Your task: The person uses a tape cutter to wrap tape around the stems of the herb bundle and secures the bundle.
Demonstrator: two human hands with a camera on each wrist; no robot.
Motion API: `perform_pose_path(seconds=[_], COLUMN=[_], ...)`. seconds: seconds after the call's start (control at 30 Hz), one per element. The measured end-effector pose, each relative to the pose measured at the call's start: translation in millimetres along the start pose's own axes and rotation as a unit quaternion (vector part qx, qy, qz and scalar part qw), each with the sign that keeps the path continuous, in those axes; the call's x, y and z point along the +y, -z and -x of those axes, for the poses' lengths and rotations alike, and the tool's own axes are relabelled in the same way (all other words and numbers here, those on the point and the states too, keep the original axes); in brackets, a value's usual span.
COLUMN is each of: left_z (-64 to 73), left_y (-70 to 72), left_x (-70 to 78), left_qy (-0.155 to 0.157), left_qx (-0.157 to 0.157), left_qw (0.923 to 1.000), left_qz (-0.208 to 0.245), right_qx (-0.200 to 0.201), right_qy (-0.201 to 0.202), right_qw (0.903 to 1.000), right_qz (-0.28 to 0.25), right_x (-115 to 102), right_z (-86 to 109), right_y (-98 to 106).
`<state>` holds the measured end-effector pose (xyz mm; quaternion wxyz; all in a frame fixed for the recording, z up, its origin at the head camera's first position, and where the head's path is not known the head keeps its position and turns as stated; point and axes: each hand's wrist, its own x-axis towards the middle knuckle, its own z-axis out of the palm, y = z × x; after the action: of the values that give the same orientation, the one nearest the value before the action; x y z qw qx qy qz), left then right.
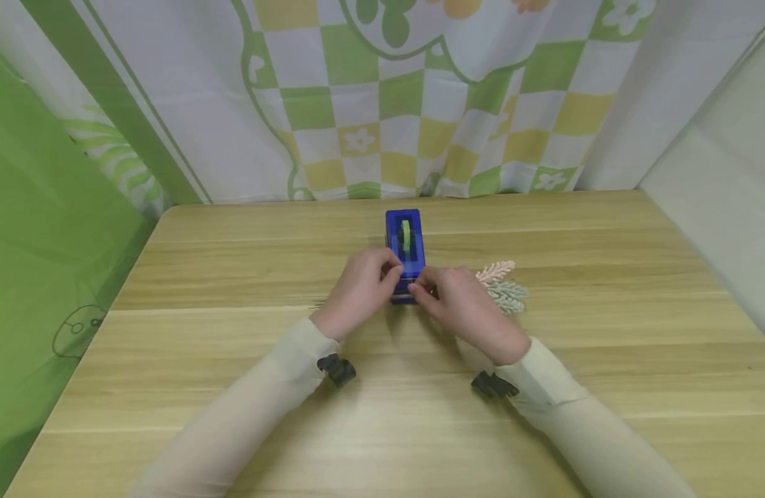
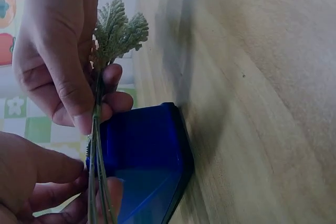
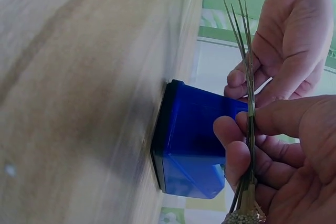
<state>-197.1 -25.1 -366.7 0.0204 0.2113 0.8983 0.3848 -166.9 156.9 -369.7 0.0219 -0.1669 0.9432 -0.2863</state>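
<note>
A blue tape dispenser (image 1: 416, 268) stands on the table with a pale green tape roll (image 1: 406, 236) in it. My right hand (image 1: 460, 301) grips the thin stems (image 3: 250, 129) of a small bunch of artificial sprigs (image 1: 507, 294), pink and grey-green, beside the dispenser's front end. The sprig heads point right and the bare stem ends point left, past my left hand. My left hand (image 1: 366, 283) pinches, thumb against forefinger, at the tape by the dispenser's cutter. The clear strip itself is hardly visible. Both hands are close together, fingertips just apart.
The wooden table (image 1: 233, 277) spreads around the hands. A patterned curtain (image 1: 382, 124) hangs along its far edge, with green cloth (image 1: 46, 207) at the left. Each wrist wears a black strap mount (image 1: 337, 370).
</note>
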Motion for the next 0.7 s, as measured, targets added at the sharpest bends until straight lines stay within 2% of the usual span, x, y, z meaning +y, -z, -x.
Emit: perform_pose_path(seconds=[0.33, 0.7], left_z=[-5.1, -5.0], left_y=[3.2, 2.6], left_x=[-4.1, -6.1], left_qy=[0.014, 0.012], left_qx=[-0.038, -0.032], left_qw=[0.999, 0.9992], left_qz=[0.02, 0.021], right_qx=[0.017, 0.039], right_qy=[0.013, 0.028], right_qw=[0.9998, 0.9982], right_qz=[0.005, 0.036], right_x=[0.0, 0.2], right_z=[-1.2, -0.8], right_y=[-2.2, -4.9])
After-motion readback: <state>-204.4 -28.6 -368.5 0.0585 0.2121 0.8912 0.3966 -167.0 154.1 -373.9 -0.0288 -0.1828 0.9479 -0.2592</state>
